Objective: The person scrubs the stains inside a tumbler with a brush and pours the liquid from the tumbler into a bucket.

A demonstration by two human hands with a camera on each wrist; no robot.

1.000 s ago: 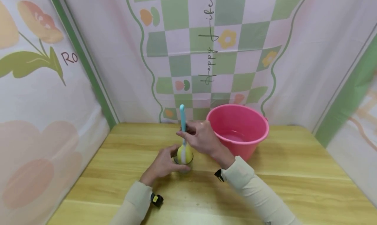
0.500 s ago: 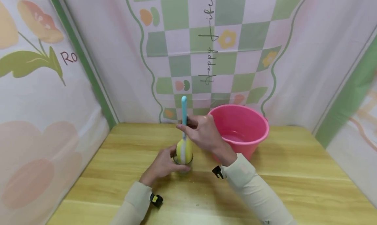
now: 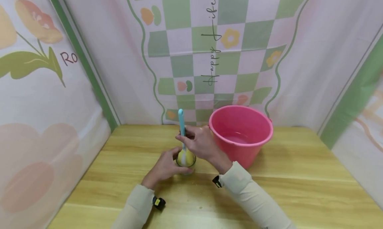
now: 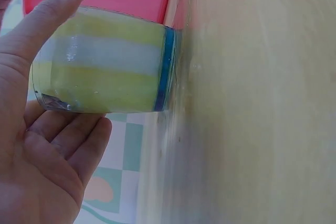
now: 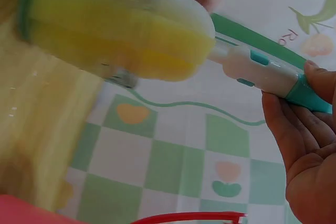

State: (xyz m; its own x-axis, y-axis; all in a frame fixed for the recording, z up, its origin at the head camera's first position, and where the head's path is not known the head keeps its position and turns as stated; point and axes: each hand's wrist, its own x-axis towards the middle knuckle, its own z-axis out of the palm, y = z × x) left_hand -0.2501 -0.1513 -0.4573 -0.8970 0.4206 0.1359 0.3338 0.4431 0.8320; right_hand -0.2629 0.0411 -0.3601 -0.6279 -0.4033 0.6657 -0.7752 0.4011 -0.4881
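Observation:
In the head view my left hand (image 3: 166,164) holds a clear drinking glass (image 4: 100,77) upright on the wooden table, thumb and fingers on opposite sides. My right hand (image 3: 199,144) pinches the light-blue handle (image 3: 181,120) of a sponge cup brush. The brush's yellow-and-white sponge head (image 3: 185,157) is inside the glass, its top bulging above the rim. In the left wrist view the sponge fills the glass down to near its blue-looking base (image 4: 166,69). The right wrist view has the white-and-teal handle (image 5: 262,72) between thumb and fingers.
A pink bucket (image 3: 243,155) stands on the table just right of the hands, close to my right forearm. Small droplets lie on the wooden tabletop (image 3: 200,195) in front. A printed curtain (image 3: 206,62) hangs behind the table's back edge.
The brush first rises a little out of the glass, then sinks deeper with its handle leaning slightly left. My right hand moves with it; the left hand and glass stay in place.

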